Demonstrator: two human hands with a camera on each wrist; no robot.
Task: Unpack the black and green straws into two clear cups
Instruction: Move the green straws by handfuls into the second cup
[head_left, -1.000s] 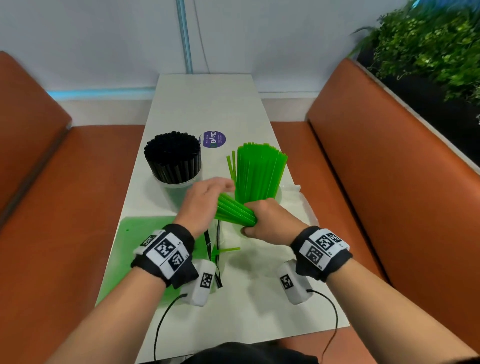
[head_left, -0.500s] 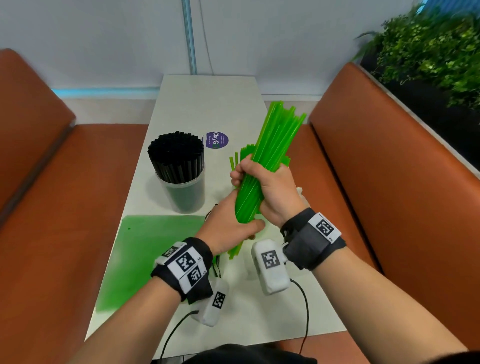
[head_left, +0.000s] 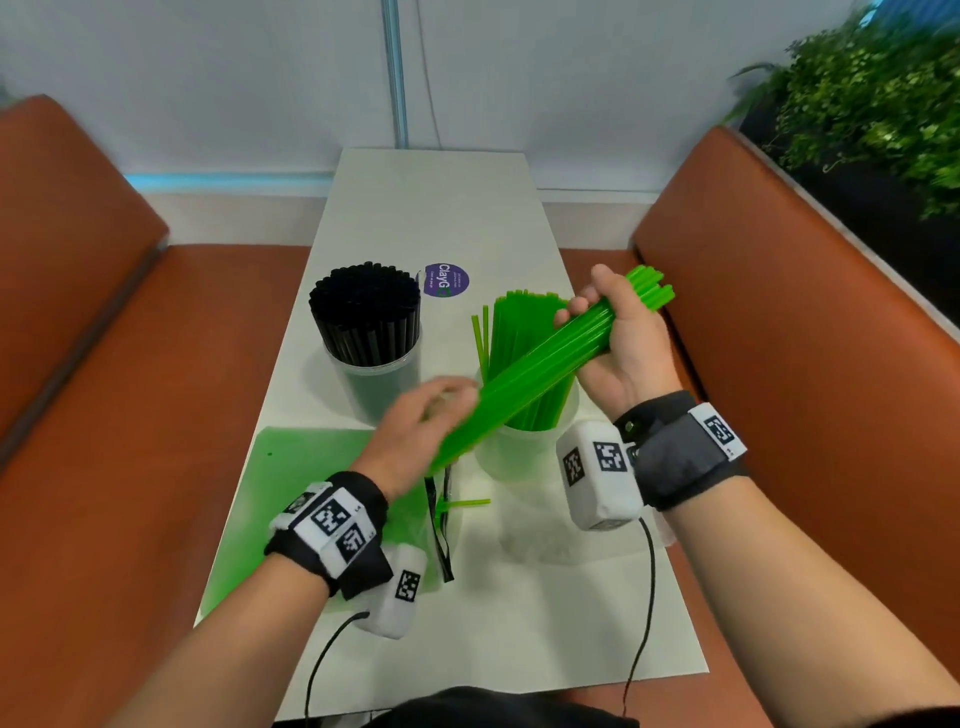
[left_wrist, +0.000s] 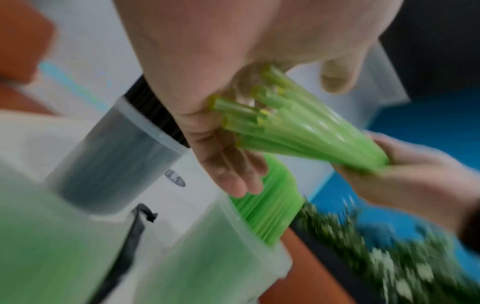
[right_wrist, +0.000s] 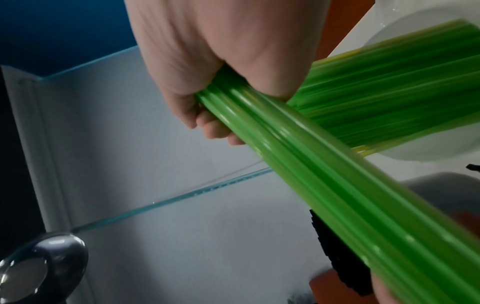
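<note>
On the tabletop (head_left: 467, 208) the cup of black straws (head_left: 366, 312) is full, and the clear cup (head_left: 524, 452) beside it already has green straws. My right hand (head_left: 621, 343) grips the green bundle (head_left: 535, 371) slanted above it. My left hand (head_left: 415, 426), fingers straight, pats its lower ends level; I should square them, then tip the bundle upright and lower it in.

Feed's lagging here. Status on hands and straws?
Right hand grips green straw bundle, slanted over the green cup. Left hand open, palm against bundle's lower ends. Black straws cupped. Loose green straw on table.
</note>
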